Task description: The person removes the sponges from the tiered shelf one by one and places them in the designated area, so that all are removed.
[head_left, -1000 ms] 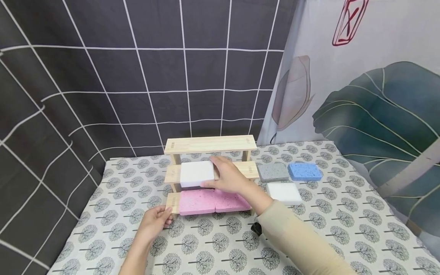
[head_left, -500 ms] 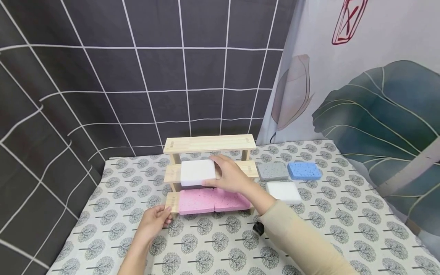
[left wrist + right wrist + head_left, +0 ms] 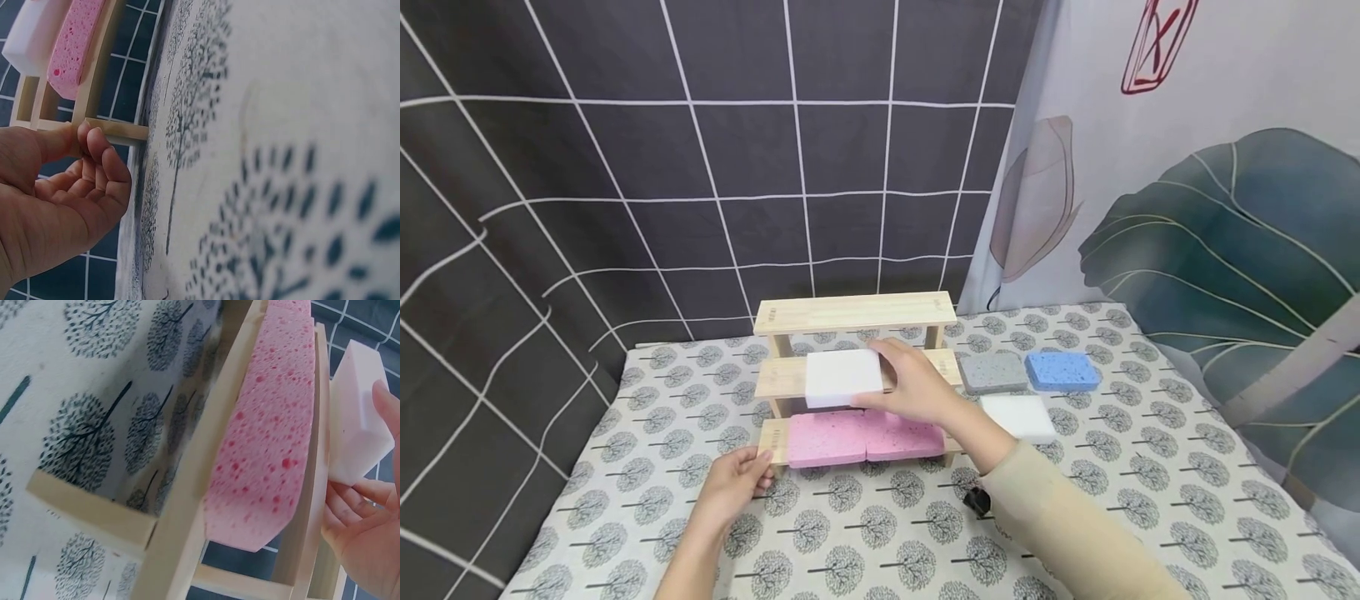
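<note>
A three-tier wooden rack (image 3: 857,310) stands on the table. In the head view my right hand (image 3: 913,385) grips the right end of a white sponge block (image 3: 842,375) at the middle tier. The right wrist view shows thumb and fingers on either side of that block (image 3: 361,412). My left hand (image 3: 732,483) pinches the left end of the bottom tier. In the left wrist view its thumb and forefinger meet at the rack's wooden edge (image 3: 115,128). Two pink sponges (image 3: 827,437) lie side by side on the bottom tier.
Right of the rack lie a grey sponge (image 3: 994,372), a blue sponge (image 3: 1063,371) and a second white block (image 3: 1018,418). A tree-patterned cloth (image 3: 880,529) covers the table. A dark grid-patterned curtain (image 3: 842,150) hangs behind.
My right hand has shifted the white sponge block slightly to the right along the middle tier. My left hand keeps its hold on the rack's bottom tier.
</note>
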`<state>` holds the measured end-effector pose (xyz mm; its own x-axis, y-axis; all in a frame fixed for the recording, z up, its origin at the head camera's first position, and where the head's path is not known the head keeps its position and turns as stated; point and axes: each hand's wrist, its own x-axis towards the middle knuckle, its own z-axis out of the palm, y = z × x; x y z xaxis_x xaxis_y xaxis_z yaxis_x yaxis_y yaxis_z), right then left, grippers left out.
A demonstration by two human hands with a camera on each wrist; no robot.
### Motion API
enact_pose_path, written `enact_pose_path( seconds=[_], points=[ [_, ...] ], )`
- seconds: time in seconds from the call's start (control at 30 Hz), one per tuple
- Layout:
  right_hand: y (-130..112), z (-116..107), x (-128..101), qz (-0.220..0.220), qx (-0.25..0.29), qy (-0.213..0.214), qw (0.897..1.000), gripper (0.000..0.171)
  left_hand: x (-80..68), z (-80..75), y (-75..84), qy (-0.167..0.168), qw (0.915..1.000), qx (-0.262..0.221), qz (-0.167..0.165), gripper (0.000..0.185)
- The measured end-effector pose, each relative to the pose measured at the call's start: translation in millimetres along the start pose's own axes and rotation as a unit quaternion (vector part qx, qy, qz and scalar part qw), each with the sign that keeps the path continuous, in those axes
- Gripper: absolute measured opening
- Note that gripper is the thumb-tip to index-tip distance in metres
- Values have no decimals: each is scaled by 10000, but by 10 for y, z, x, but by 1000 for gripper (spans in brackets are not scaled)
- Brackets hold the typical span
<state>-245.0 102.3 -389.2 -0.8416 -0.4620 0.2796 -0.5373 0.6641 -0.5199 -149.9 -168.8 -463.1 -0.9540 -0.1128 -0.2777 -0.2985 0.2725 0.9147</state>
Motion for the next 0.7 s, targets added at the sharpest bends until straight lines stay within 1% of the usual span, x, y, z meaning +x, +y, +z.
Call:
enact_pose_path(
  seconds=[0.2, 0.43, 0.7],
  points=[
    [94, -28, -44, -186, 34, 88, 9998, 79, -15, 0, 12, 21, 10000, 51, -10, 34],
    [142, -76, -113, 38, -3, 103, 9999, 92, -33, -10, 13, -12, 10000, 9, 0, 32],
    [188, -109, -158, 184, -45, 136, 9997, 94, -20, -14, 4, -17, 10000, 32, -61, 35]
  ],
)
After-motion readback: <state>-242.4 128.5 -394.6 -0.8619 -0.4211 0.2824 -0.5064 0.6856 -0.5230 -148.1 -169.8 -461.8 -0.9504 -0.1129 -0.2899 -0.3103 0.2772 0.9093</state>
